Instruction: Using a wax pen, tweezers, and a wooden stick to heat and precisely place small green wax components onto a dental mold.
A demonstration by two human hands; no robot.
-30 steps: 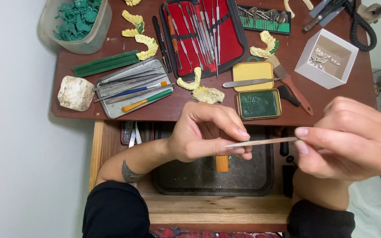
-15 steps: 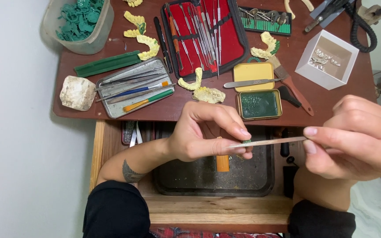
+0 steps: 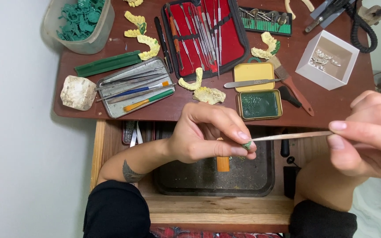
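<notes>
Left hand (image 3: 208, 136): we are pinching a small green piece (image 3: 247, 144) between thumb and fingertips, above the dark tray (image 3: 212, 183) in the open drawer.
Right hand (image 3: 371, 134): we are gripping a thin metal tool (image 3: 292, 136) by its end, fingers closed around it.
Tool tip: we are touching it to the green piece.
Desk (image 3: 331, 105): we are working just below the green tin (image 3: 259, 105) and red kit (image 3: 204, 33).
</notes>
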